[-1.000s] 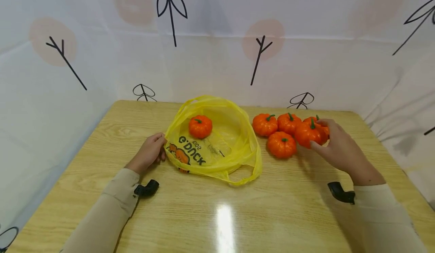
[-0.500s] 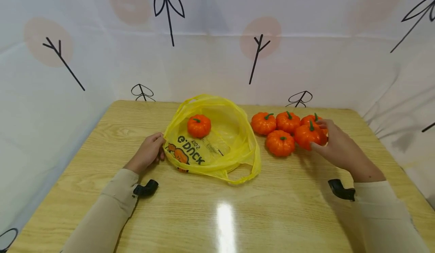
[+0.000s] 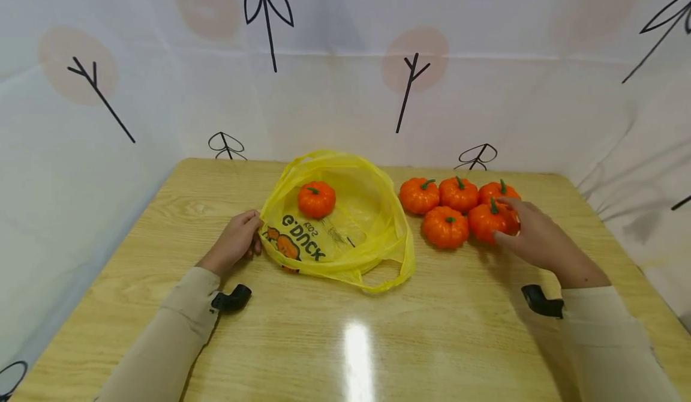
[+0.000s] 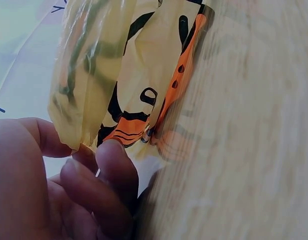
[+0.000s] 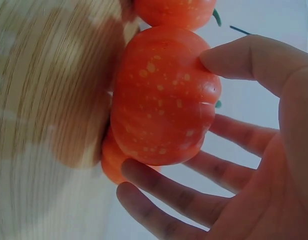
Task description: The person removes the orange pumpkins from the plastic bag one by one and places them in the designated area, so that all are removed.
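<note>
A yellow plastic bag [image 3: 372,252] lies with its mouth spread on the table, and one small orange pumpkin [image 3: 317,200] sits inside it. My left hand [image 3: 234,243] pinches the bag's left edge; in the left wrist view the printed bag [image 4: 138,65] meets the fingertips. At the right, my right hand [image 3: 545,249] holds a green-stemmed pumpkin [image 3: 486,223] at the near right of a group. In the right wrist view the thumb touches that pumpkin [image 5: 166,95] on one side, with fingers reaching round the other; part of their contact is hidden.
Several more pumpkins stand close together beside the bag, among them a back-left one [image 3: 418,197], a front one [image 3: 445,228] and a back-right one [image 3: 498,191]. The wooden table [image 3: 281,342] ends at a white patterned cloth [image 3: 335,108] behind.
The pumpkin in my right hand has come down slightly, revealing more of the one behind it. My left hand and the bag keep their places.
</note>
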Motion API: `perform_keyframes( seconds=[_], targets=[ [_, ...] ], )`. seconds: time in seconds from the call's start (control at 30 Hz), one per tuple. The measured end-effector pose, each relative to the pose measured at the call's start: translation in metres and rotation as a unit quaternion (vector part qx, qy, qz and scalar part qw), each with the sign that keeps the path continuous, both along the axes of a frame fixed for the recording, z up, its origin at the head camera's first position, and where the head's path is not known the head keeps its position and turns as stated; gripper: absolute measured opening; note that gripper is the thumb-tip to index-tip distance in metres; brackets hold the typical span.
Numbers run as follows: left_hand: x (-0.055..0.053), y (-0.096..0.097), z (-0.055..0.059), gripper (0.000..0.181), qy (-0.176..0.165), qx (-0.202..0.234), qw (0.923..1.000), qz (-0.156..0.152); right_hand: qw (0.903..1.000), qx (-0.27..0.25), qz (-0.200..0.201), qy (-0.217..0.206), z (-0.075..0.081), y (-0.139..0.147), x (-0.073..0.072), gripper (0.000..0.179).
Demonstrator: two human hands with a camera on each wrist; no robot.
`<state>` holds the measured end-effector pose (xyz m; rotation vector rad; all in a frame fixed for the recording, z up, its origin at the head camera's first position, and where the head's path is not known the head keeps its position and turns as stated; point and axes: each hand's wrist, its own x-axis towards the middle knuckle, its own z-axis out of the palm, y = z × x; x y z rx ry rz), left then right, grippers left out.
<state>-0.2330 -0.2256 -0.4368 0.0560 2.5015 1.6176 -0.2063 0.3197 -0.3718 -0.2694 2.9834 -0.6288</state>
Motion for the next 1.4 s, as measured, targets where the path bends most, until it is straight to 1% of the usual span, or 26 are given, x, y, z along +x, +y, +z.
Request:
perform_keyframes(
  seconds=[0.1,0.2,0.43,0.67,0.77,1.0,1.13,1.4],
  targets=[
    [0.000,-0.001,-0.001,0.025,-0.004,0.001,1.0000,0.004,1.0000,0.004,0.005,0.002,-0.002,0.001,-0.001,0.070],
    [0.001,-0.001,-0.001,0.026,-0.009,0.000,1.0000,0.003,0.9999,0.007,0.008,-0.004,-0.004,0.002,-0.001,0.069],
    [0.001,0.000,0.000,0.026,-0.004,-0.001,1.0000,0.002,0.9998,0.015,0.006,-0.010,-0.006,0.002,-0.002,0.067],
    [0.001,0.000,0.001,0.027,-0.004,-0.002,1.0000,0.002,0.9998,0.012,0.004,-0.018,-0.006,0.003,-0.003,0.070],
    [0.000,0.000,0.001,0.027,-0.002,-0.003,1.0000,-0.004,0.9997,0.011,0.001,-0.023,-0.007,0.004,-0.003,0.072],
    [0.000,0.000,0.001,0.026,0.001,-0.005,1.0000,0.000,0.9996,0.013,-0.003,-0.025,-0.009,0.006,-0.006,0.076],
    [0.000,0.000,0.000,0.026,-0.005,-0.001,1.0000,-0.001,0.9995,0.007,-0.003,-0.030,-0.010,0.006,-0.006,0.076],
    [-0.001,0.000,0.000,0.024,-0.003,0.002,1.0000,0.000,0.9997,0.003,0.015,-0.020,-0.011,0.007,-0.005,0.075]
  ],
)
